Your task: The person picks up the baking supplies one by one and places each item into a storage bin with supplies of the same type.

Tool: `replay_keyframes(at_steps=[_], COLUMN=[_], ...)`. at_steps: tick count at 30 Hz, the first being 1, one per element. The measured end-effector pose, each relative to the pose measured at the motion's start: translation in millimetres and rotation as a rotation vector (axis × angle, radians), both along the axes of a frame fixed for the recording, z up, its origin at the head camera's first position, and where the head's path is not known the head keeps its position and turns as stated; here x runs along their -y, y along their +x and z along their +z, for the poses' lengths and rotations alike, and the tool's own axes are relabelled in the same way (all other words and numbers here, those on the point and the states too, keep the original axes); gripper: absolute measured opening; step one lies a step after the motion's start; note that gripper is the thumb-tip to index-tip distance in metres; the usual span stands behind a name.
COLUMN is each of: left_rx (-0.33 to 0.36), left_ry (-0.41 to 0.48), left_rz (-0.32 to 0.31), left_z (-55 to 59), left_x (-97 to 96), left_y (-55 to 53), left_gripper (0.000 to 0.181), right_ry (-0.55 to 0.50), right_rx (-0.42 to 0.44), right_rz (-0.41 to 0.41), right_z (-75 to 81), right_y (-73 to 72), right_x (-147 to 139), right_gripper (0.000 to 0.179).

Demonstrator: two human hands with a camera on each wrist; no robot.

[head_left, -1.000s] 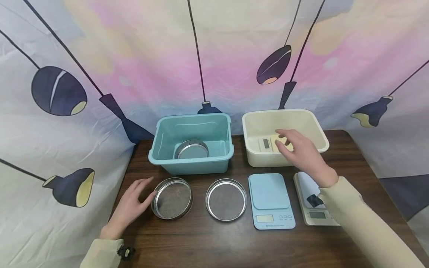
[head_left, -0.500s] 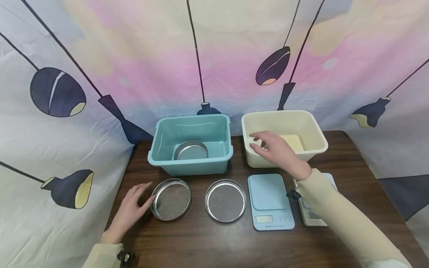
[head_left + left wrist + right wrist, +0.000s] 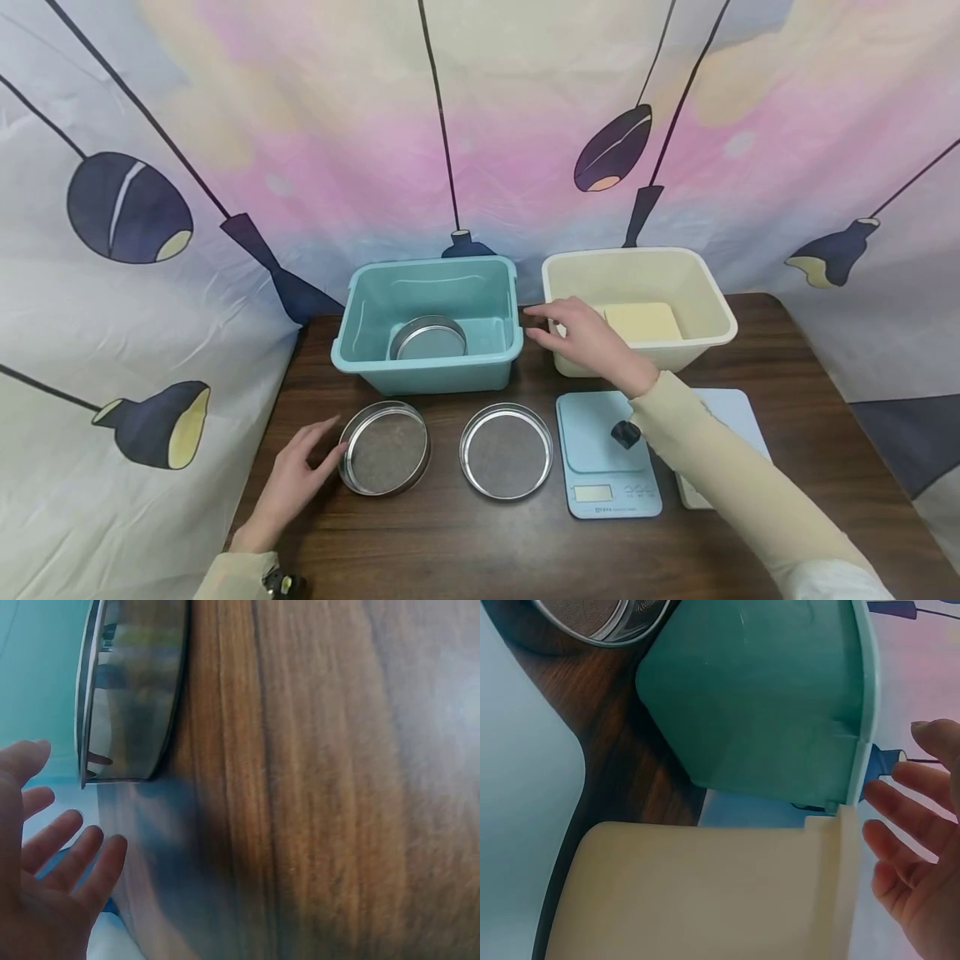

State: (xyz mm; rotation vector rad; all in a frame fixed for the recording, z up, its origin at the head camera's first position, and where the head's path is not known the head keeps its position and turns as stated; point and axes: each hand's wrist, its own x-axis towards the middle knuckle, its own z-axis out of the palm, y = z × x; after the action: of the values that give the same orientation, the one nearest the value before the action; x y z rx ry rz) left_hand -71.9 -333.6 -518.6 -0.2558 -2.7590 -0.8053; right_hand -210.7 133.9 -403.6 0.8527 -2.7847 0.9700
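My left hand (image 3: 288,483) lies beside a round metal sieve (image 3: 384,450) at the left, its fingers spread and relaxed, with the thumb close to the rim. In the left wrist view a gap shows between the fingers and the sieve (image 3: 139,690). My right hand (image 3: 588,337) hovers at the left end of the cream bin (image 3: 637,275), fingertips toward the teal bin (image 3: 427,375), holding nothing. A pale yellow flat scale (image 3: 643,322) lies inside the cream bin; the hand hides the bin's left part. Another round sieve (image 3: 429,340) sits in the teal bin.
A second sieve (image 3: 506,454) lies mid-table, with a light blue kitchen scale (image 3: 596,429) to its right. My right sleeve (image 3: 720,458) partly covers a white scale (image 3: 738,417). A printed cloth (image 3: 337,150) hangs behind the bins.
My right hand has moved left, from above the yellow scale across the cream bin to its left rim. The left hand has stayed by the sieve.
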Motion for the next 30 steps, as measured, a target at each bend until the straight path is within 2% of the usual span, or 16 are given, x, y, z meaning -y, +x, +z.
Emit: replay_keyframes(at_steps=[6, 11, 19, 23, 30], left_rx=[-0.014, -0.014, 0.065, 0.078, 0.161], left_ry=[0.014, 0.05, 0.099, 0.112, 0.201], left_rz=[0.029, 0.045, 0.066, 0.069, 0.147], left_z=[-6.0, -9.9, -16.4, -18.5, -18.5], left_x=[-1.0, -2.3, -6.2, -9.3, -13.1], left_y=[3.0, 3.6, 4.1, 3.7, 4.5], left_gripper=[0.043, 0.038, 0.038, 0.038, 0.031], right_ry=[0.038, 0.085, 0.124, 0.112, 0.122], right_rx=[-0.001, -0.028, -0.054, -0.049, -0.061], right_rz=[-0.034, -0.027, 0.015, 0.034, 0.038], right_z=[-3.3, -5.3, -9.6, -10.8, -13.0], right_y=[-3.3, -6.1, -7.5, -7.5, -9.2], right_x=[5, 9, 11, 12, 14], right_gripper=[0.046, 0.051, 0.054, 0.053, 0.055])
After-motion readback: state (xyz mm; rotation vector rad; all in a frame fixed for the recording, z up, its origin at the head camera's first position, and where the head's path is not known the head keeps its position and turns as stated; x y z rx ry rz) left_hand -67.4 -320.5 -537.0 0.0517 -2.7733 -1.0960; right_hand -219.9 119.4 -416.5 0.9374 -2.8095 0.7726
